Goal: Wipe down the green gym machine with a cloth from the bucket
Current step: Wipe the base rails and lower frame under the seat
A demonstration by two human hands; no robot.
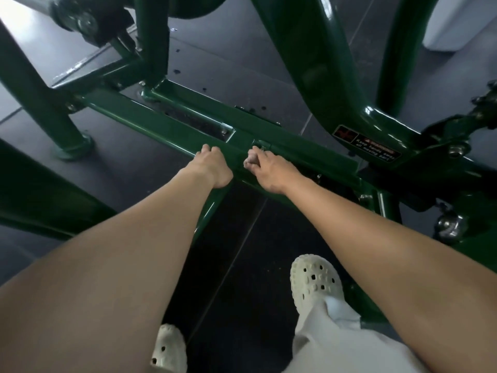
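The green gym machine's low base beam (172,122) runs across the floor from upper left to lower right. My left hand (212,168) rests on the beam's near edge, its fingers curled over the top. Just to its right, my right hand (269,170) grips a small bunched greyish cloth (248,161) and presses it against the beam beside a small latch. Most of the cloth is hidden inside my fingers. No bucket is in view.
Thick green uprights (322,63) rise behind the beam, and a slanted green bar (32,84) stands at left. A warning sticker (368,146) sits at right near bolts. The floor (242,68) is dark rubber tile. My white clogs (316,281) stand below.
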